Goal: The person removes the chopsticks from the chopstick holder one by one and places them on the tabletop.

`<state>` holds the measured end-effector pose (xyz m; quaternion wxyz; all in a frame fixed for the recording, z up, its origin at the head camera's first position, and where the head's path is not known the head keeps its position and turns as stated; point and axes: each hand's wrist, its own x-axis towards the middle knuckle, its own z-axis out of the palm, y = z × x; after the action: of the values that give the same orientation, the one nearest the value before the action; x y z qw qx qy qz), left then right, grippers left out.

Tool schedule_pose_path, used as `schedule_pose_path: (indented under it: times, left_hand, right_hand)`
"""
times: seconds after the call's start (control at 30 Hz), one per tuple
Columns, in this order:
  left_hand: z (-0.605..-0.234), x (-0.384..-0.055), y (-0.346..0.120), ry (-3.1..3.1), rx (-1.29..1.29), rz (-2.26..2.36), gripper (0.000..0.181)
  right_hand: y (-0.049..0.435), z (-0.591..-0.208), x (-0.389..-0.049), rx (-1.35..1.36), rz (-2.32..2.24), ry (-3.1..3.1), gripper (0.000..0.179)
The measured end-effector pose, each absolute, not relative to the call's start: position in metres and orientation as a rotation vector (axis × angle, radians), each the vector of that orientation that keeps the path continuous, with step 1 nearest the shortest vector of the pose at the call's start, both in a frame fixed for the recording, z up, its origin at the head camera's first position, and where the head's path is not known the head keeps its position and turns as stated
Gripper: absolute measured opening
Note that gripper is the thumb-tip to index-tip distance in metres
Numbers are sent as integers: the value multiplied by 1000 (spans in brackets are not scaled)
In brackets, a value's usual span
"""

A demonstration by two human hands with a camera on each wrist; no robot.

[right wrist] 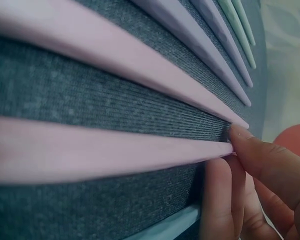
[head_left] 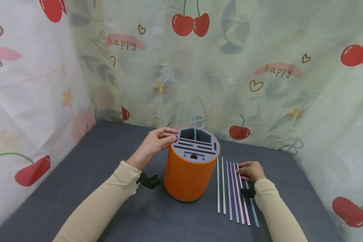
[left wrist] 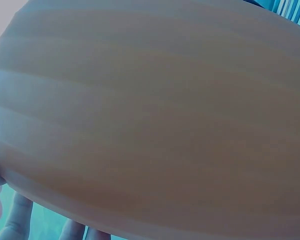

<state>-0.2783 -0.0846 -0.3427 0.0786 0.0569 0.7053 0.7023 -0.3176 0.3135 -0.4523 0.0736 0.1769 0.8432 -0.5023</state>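
The orange knife block [head_left: 187,178] has a round grey slotted top. My left hand [head_left: 155,143] holds its left rim, thumb at the top edge; in the left wrist view the orange wall [left wrist: 155,120] hides most of that hand's fingers [left wrist: 20,217]. A light blue chopstick [head_left: 195,121] stands upright in the large back compartment. On the right, my right hand [head_left: 251,170] pinches the thin far end of a pink chopstick [right wrist: 110,155] between thumb and fingers. Another pink chopstick [right wrist: 140,55] lies beside it, and a blue chopstick [head_left: 254,215] lies partly under the hand.
Purple chopsticks [head_left: 231,201] and pale green chopsticks [head_left: 224,195] lie in the same row, between the block and the pink ones. A dark grey cloth [head_left: 133,222] covers the table. Printed curtains [head_left: 157,67] enclose the back and sides.
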Motion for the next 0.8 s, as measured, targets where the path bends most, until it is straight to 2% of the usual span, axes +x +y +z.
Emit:
schedule_pose_path:
  times: [0.8]
  left_hand:
    - [-343, -278, -85, 2097, 176, 2110, 27]
  right_hand:
    - [312, -449, -314, 542, -1508, 2514, 41]
